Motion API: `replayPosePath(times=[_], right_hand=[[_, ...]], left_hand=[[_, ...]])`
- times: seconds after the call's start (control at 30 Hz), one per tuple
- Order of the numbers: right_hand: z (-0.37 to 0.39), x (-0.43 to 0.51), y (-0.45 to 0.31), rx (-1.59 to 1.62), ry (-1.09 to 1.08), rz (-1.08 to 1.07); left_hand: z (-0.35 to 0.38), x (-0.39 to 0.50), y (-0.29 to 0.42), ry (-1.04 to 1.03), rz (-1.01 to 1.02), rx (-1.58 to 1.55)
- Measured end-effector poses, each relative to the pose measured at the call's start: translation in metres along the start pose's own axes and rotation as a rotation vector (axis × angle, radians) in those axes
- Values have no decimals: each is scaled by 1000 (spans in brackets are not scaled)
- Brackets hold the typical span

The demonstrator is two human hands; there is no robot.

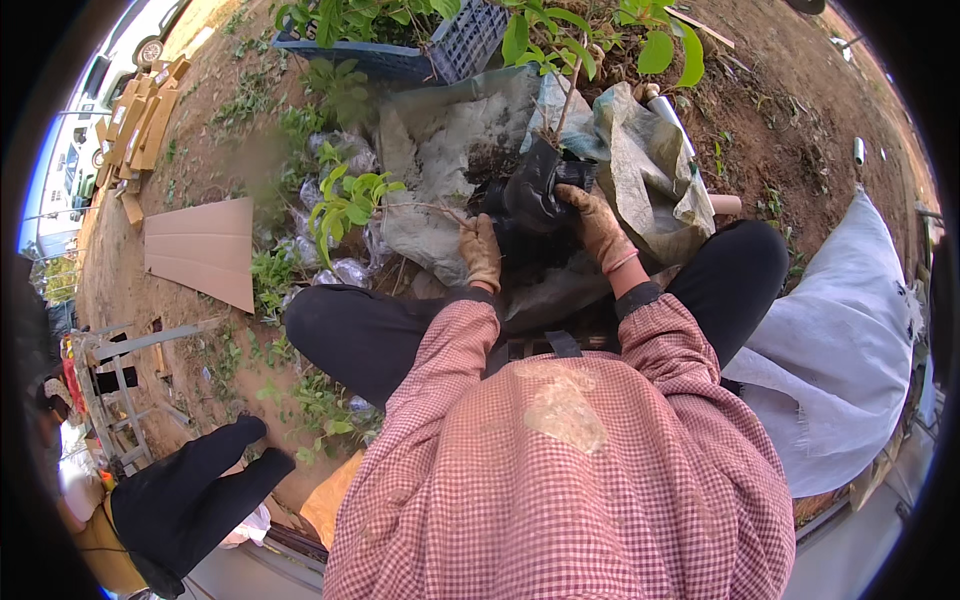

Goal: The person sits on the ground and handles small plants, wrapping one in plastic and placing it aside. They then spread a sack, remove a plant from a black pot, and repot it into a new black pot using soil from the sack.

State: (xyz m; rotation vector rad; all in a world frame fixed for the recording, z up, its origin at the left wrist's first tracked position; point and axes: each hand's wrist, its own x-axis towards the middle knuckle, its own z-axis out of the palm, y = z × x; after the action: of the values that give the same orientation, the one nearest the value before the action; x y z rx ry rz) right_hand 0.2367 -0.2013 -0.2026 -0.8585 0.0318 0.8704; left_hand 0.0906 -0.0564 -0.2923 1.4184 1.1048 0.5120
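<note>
My right hand, in a soiled work glove, grips the side of a black plastic plant bag. A leafy woody stem rises from that bag. My left hand, also gloved, is at the lower left, its fingers closed round the base of a second, thinner leafy plant that leans left; its roots are hidden among black plastic. Dark soil lies on the woven plastic sheet beneath.
A blue plastic crate with leafy plants stands ahead. Clear plastic-wrapped plants lie left, near flat cardboard. A full white woven sack is at my right. Another person's dark-trousered legs are at lower left, near a metal frame.
</note>
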Motion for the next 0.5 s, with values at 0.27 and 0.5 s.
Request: replayPosePath(times=[0.27, 0.5], right_hand=[[44, -71, -115, -1239, -326, -757], [54, -137, -88, -367, -224, 215]], left_hand=[[-42, -74, 154, -601, 34, 110], [-74, -146, 161, -682, -121, -137]])
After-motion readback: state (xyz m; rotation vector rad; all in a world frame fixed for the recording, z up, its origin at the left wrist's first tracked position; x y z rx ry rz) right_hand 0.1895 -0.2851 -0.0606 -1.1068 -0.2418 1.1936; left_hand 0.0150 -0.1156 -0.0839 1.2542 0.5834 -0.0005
